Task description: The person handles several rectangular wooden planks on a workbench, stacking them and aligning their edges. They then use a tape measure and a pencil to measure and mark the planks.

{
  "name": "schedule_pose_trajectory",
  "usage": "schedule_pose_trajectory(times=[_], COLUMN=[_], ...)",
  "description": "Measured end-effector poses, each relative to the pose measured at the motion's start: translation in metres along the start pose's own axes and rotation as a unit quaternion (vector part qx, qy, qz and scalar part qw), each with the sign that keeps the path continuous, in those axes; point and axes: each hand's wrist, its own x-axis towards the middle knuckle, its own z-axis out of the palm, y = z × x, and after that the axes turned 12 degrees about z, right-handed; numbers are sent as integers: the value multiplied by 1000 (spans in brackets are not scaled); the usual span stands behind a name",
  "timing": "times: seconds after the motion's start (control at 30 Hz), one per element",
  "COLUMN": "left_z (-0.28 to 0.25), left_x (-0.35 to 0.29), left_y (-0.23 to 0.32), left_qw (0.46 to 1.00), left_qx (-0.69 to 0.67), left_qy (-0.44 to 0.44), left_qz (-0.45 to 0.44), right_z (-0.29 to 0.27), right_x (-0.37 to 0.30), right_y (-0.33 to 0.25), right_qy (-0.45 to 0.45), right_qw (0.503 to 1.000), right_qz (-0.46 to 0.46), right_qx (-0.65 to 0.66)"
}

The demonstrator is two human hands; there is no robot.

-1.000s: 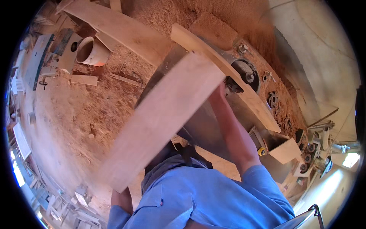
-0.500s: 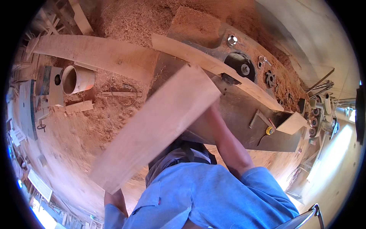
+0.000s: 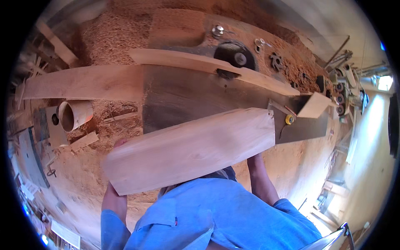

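Observation:
A wide, pale wooden board [image 3: 189,150] lies across the space in front of me, held above the near edge of a dark metal machine table [image 3: 175,89]. My left hand [image 3: 120,142] grips the board's left end, with fingers showing past its far edge. My right hand [image 3: 255,159] holds the board from below near its right end; the board hides its fingers. Beyond it, a long wooden fence [image 3: 179,62] crosses the table in front of a round black spindle opening [image 3: 235,56].
A yellow tape measure [image 3: 289,119] and a square [image 3: 281,106] rest on the table's right part, beside a wood offcut [image 3: 314,106]. To the left are a long plank [image 3: 83,82], an open bucket [image 3: 75,115] and wood shavings [image 3: 118,39]. A cutter head [image 3: 276,61] sits behind the fence.
The board has swung from a steep slant to nearly level across my front. Its right end came nearer and to the right, while my left hand rose with its left end.

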Motion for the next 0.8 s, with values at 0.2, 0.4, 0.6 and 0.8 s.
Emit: schedule_pose_trajectory(times=[0.2,0.4,0.6,0.8], left_z=[24,20,123,278], left_x=[48,65,-17,-87], left_y=[-15,38,124,35], left_qw=[997,999,888,550], left_qx=[-56,-32,407,717], left_qy=[-19,4,48,-117], left_qz=[-54,-25,207,412], right_z=[-45,-53,-65,-90], right_x=[16,23,52,94], right_y=[-7,-42,-77,-79], right_qy=[-7,-97,-191,-84], right_qw=[993,991,979,890], right_qz=[-49,18,60,-256], right_qx=[106,93,-26,-367])
